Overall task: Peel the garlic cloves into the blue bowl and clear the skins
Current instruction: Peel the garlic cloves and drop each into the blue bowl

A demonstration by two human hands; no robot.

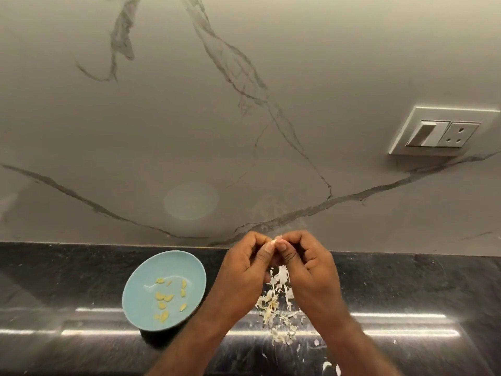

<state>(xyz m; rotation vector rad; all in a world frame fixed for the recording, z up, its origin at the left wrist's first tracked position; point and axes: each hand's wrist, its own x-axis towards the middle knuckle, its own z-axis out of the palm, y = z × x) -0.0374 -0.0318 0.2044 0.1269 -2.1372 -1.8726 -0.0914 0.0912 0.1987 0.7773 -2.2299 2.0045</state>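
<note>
My left hand (245, 264) and my right hand (306, 263) meet above the black counter, fingers curled, both pinching one small garlic clove (276, 240) between thumbs and fingertips. Most of the clove is hidden by the fingers. The blue bowl (141, 289) sits to the left of my hands and holds several peeled yellowish cloves (162, 297). A heap of pale garlic skins (276, 305) lies on the counter directly below my hands.
Loose skin flakes (329, 366) trail toward the counter's near right. A marble-patterned backsplash (244, 131) rises behind the black counter (67, 280). A white switch and socket plate (442, 132) is on the wall at the right.
</note>
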